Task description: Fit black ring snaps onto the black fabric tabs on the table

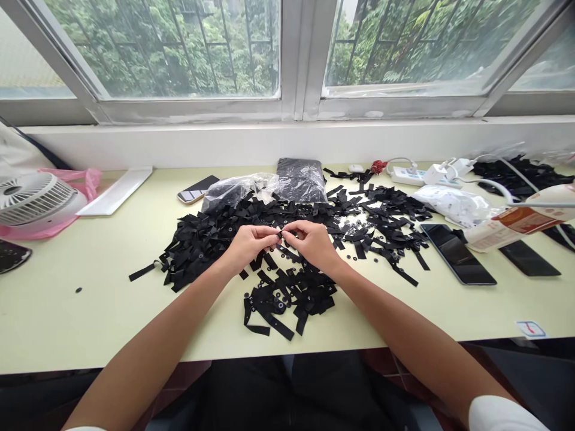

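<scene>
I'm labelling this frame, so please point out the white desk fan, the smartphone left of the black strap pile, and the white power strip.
White round desk fan (27,200), head view, on its grille.
Dark-screened smartphone (197,189), head view, mid-screen.
White plastic power strip (408,176), head view, on its body.

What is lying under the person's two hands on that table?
Under the left hand and right hand lies a heap of black straps on the pale table. A small black piece is pinched between the fingers; its shape is hidden.
</scene>
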A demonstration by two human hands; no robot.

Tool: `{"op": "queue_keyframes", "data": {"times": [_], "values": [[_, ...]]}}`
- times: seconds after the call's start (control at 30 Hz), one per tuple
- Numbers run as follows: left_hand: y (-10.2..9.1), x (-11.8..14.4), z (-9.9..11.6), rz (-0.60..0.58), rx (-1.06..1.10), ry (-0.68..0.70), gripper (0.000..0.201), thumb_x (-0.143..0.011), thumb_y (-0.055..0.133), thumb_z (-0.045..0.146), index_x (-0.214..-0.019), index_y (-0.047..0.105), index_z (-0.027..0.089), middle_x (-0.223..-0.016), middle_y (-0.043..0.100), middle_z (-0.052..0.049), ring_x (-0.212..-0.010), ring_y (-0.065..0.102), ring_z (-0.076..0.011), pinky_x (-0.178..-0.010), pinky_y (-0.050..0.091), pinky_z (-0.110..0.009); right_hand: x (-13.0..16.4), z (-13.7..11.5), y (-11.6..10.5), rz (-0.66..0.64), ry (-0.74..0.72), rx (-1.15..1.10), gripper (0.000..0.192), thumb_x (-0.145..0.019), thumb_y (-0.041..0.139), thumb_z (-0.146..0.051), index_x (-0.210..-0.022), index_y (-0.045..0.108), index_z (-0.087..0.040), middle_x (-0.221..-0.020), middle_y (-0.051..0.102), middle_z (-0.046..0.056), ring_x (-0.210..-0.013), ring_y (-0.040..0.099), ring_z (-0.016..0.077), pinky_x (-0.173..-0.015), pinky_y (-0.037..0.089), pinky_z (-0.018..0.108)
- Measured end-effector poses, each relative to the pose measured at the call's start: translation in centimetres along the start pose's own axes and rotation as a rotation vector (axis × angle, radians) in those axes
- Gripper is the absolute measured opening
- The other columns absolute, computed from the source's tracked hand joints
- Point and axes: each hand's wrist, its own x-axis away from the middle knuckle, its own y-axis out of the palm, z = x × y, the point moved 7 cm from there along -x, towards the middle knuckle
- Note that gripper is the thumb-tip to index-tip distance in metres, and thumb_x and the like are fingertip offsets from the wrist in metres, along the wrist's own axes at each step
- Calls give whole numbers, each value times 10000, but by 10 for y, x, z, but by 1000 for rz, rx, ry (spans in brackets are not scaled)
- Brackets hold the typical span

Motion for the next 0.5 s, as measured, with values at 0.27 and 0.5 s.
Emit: {"op": "queue_keyframes", "data": {"times": [0.27,0.5], "values": [[2,-3,-5,-37,141,-36,423,-691,819,401,-1013,767,131,-840,746,-63,-687,588,-69,-684,486,-215,-1,3,0,-12,27,-25,217,-889,638,-323,-980,790,-198,-747,671,21,-647,567,150,-633,446,269],[6,0,-3,-25,65,5,411,-700,824,474,-931,783,137,-765,700,-36,-671,559,-51,-673,476,-186,1,-6,1,19,-73,52,171,-890,631,-255,-964,765,-180,-850,696,35,-693,571,148,-662,452,266]]}}
